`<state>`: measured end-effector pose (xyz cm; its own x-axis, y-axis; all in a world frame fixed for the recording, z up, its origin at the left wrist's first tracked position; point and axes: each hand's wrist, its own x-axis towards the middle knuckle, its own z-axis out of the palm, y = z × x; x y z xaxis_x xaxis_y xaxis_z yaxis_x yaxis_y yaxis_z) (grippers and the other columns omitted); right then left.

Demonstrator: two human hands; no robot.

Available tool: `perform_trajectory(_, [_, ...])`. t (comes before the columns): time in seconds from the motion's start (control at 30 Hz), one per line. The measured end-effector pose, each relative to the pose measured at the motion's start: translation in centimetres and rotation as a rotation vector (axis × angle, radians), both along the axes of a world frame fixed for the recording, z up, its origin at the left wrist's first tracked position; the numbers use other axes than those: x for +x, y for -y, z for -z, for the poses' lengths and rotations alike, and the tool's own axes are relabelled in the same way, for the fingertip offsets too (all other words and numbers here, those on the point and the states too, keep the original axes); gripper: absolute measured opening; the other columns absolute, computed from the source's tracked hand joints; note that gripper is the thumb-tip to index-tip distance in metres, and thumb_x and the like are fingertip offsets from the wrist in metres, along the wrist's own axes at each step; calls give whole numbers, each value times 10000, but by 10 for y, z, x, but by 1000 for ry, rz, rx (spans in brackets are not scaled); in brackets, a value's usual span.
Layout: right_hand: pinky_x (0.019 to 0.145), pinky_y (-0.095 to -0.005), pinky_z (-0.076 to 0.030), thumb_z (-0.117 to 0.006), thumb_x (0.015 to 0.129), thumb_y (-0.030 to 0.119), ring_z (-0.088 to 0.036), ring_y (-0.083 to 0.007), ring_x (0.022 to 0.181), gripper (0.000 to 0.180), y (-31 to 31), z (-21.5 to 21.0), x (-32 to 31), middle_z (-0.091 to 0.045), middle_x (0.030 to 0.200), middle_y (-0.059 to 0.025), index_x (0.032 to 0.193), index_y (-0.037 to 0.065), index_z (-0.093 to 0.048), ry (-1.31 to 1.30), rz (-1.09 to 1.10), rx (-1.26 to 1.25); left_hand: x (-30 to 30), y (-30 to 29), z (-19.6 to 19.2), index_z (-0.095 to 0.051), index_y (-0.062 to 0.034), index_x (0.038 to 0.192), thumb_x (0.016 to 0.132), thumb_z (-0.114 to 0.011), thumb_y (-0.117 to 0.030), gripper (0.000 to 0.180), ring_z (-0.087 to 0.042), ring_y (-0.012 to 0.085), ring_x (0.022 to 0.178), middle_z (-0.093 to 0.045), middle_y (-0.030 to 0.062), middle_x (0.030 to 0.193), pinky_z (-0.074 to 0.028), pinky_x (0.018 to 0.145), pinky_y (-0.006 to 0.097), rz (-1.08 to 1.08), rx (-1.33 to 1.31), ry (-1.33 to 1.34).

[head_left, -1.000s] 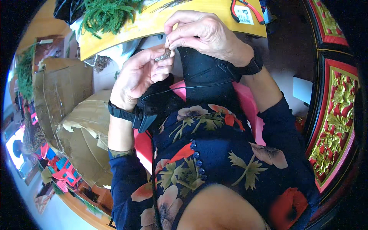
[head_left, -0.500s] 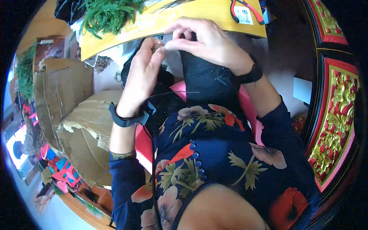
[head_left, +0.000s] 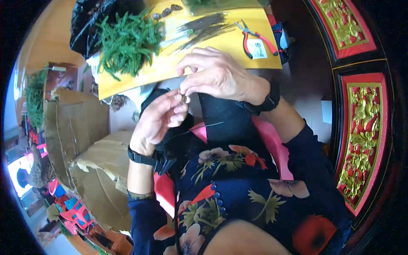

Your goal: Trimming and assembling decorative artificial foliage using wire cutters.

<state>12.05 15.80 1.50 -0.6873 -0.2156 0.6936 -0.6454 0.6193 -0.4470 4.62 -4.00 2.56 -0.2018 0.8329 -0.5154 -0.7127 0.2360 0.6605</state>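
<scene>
Over my lap, my left hand [head_left: 163, 112] is closed, its thumb and fingers pinching a small brown pine cone [head_left: 184, 99]. The fingers cover most of the cone. My right hand [head_left: 214, 76] meets it from the right, thumb and forefinger pressed together at the cone's upper end. What those right fingertips grip is too small to make out. Just beyond my hands stands a yellow-topped table [head_left: 170, 70]. On it lie a heap of green artificial fir sprigs [head_left: 127, 44], a spread of thin dark wires [head_left: 204, 29] and red-handled pliers [head_left: 250, 39].
Several more pine cones [head_left: 165, 12] lie at the table's back, near a black plastic bag [head_left: 85, 32]. Cardboard boxes [head_left: 76, 131] stand at my left. Along the right is a carved red and gold panel [head_left: 361, 140]. A person [head_left: 36, 170] is at far left.
The view has tilted up, bringing more of the table into sight, with the wires and pine cones. My left hand has turned, so the pine cone shows between both hands' fingertips.
</scene>
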Motion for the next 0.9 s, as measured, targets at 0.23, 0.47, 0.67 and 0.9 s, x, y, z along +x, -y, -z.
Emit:
perform_trajectory(0.23, [616,-265,-428,-645,783,129,-549,-178,667,82,25,28,6,-580,789,-26,793,47,-637,367,254,-245,19,-19,7,-457,-1,963,926,-446,-170,173,-412,100,649,-445,2,742,-364,575,244,-98,-158,-1073])
perform_trajectory(0.47, [552,-164,-356,-607,863,164,-466,-28,635,137,31,40,10,-554,741,43,908,37,-628,847,63,-1509,17,-39,29,-437,17,953,919,-457,-149,171,-479,173,686,-506,104,743,-414,631,303,-181,-97,-1035])
perform_trajectory(0.67, [539,-160,-334,-612,855,152,-419,-15,599,117,32,43,17,-537,730,55,913,53,-635,836,80,-1667,37,-53,19,-444,25,965,898,-504,-160,206,-534,302,634,-530,203,705,-433,586,345,-164,-265,-1539])
perform_trajectory(0.9, [531,-160,-313,-607,860,150,-388,-11,581,117,21,47,23,-500,696,66,910,47,-632,713,48,-1731,-5,-58,-1,-524,17,870,881,-534,-178,196,-566,337,691,-562,178,749,-439,594,372,-152,-211,-1650])
